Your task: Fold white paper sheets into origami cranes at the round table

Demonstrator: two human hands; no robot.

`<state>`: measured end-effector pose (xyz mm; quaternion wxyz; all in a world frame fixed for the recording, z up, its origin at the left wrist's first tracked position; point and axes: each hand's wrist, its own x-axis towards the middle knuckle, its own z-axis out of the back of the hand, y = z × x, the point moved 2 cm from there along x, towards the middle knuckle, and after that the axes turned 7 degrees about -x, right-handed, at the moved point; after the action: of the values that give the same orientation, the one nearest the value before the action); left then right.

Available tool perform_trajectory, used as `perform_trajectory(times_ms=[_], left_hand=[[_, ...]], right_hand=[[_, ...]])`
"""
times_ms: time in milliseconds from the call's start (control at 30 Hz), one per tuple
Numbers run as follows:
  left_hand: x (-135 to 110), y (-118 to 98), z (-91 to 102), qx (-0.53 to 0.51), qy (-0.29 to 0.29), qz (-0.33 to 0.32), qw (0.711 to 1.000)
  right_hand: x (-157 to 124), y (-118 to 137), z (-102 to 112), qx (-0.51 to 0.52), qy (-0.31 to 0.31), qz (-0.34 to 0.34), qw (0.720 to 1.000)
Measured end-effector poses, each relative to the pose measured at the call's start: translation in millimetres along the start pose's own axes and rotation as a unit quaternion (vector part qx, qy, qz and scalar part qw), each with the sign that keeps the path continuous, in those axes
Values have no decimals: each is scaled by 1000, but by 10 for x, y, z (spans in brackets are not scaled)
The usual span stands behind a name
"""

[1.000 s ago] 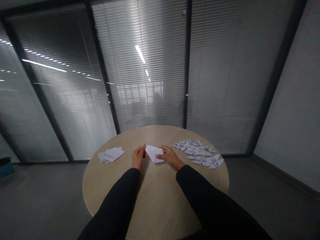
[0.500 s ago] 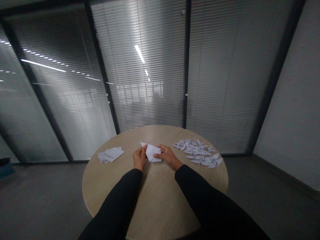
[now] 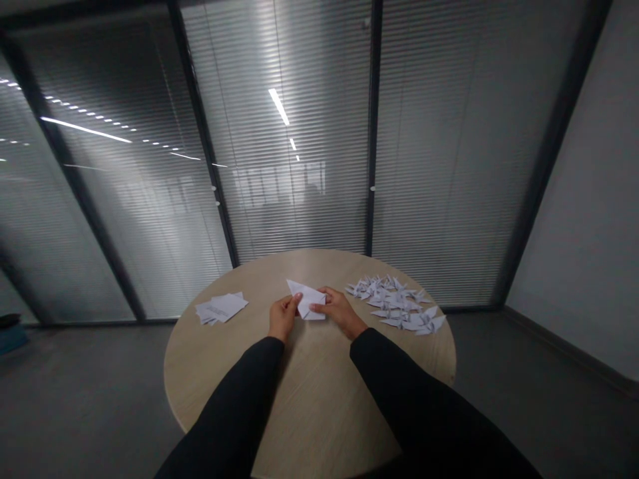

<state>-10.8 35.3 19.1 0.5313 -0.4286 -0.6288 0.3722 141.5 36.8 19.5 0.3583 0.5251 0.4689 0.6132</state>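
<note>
A partly folded sheet of white paper point(image 3: 310, 301) is held over the middle of the table, with a pointed corner toward the upper left. My left hand point(image 3: 283, 315) pinches its left side, thumb on top. On the right side, my right hand point(image 3: 337, 309) grips the paper between thumb and fingers. The fingers beneath the sheet are partly hidden. Right of my hands lies a group of folded white paper cranes point(image 3: 399, 303). Over on the left rests a small stack of white paper sheets point(image 3: 222, 308), the top one bearing some print.
All of this is on a round wooden table point(image 3: 299, 406). Behind it stands a glass partition with blinds point(image 3: 299, 219), and a pale wall point(image 3: 584, 253) rises at the right. A blue object point(image 3: 12, 336) sits on the floor at far left.
The folded paper has shifted slightly right. My left thumb has slid lower along its left edge, away from the pointed corner. My right hand has barely moved.
</note>
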Motion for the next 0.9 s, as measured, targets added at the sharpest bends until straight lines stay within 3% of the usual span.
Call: perform_trajectory(times_ms=[200,400,533,733,900], left_hand=[[5,-21,30,69,8,-28,997],[7,61,-16,86,102,-8,991],[-45,-16,-39,143,91,-40,985],[-124,-159,-75,127,79,-42,988],[-76,-13,-64,66,129,-13,989]], right_hand=[[0,4,2,3,-1,0,1000],[15,-35,65,11,-25,9,1000],[24,-28,60,15,-20,10,1000],[7,34,38,26,-28,23,999],[-7,49,45,33,-36,23,999]])
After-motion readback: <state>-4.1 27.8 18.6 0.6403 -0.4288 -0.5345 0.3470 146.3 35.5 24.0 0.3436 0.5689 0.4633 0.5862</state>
